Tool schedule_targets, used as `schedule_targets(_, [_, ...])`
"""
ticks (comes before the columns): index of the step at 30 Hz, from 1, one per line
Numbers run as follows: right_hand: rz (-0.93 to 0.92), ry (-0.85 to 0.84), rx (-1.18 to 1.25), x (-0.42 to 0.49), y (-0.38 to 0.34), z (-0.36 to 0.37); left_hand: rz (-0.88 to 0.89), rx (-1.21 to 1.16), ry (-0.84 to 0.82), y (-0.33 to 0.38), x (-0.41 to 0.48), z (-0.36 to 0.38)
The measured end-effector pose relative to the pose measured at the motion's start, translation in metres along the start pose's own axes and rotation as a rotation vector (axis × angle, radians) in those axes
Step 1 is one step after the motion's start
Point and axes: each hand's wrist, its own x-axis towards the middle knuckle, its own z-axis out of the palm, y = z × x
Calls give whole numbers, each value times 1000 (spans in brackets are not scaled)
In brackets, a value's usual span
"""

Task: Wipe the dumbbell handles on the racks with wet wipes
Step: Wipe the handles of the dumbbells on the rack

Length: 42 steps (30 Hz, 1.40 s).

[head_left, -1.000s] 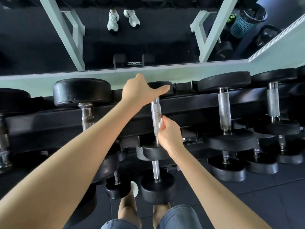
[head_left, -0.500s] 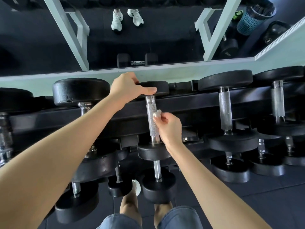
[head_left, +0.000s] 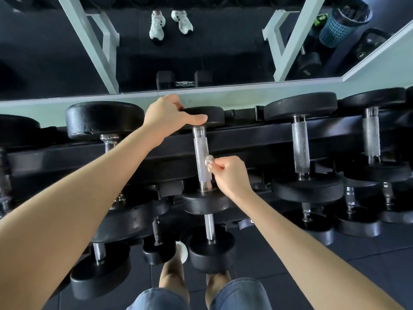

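A black dumbbell with a knurled steel handle (head_left: 201, 157) lies on the top tier of the rack (head_left: 245, 139), in the middle of the view. My left hand (head_left: 166, 117) grips its far head (head_left: 207, 116), thumb across the near face. My right hand (head_left: 230, 175) pinches a small balled white wet wipe (head_left: 209, 161) and holds it against the right side of the handle, about halfway along. The near head (head_left: 205, 202) sits just below my right wrist.
More dumbbells line the rack: a large one at left (head_left: 105, 121), two at right (head_left: 300, 144) (head_left: 371, 133), and smaller ones on lower tiers (head_left: 211, 249). A mirror behind reflects white frame posts and a teal basket (head_left: 342, 23). My legs stand close to the rack.
My right hand slid the wipe up the handle from near the lower head to about its middle. My left hand kept its grip on the far head.
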Motion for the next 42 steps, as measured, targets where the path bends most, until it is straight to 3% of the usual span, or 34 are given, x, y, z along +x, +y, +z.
schedule_targets(5, [-7,52,-29,29,-19,-3,3,3,14,1,-2,1])
schedule_targets(12, [11,-277,-321,-7,11,-11,5,-11,-6,1,-2,0])
schedule_targets(16, [56,-253,-159,25,6,-11,12,-2,-7,2,-3,-1])
schedule_targets(21, [41,-358,-245,-7,12,-18,12,12,-17,2,-2,-2])
schedule_targets(23, [86,-307,-162,-8,14,-13,13,21,-12,1,-1,-1])
schedule_targets(27, [274,-63,274,36,-5,6,30,6,9,-2,1,2])
schedule_targets(31, [281,56,459,60,-29,3,34,-20,14,-4,3,1])
schedule_targets(37, [110,-33,105,12,-3,5,17,-14,-2,-1,2,-3])
schedule_targets(39, [154,-26,171,32,-8,2,18,-9,3,-1,2,-2])
schedule_targets(42, [331,-76,483,51,-18,5,16,-11,16,0,-1,-1])
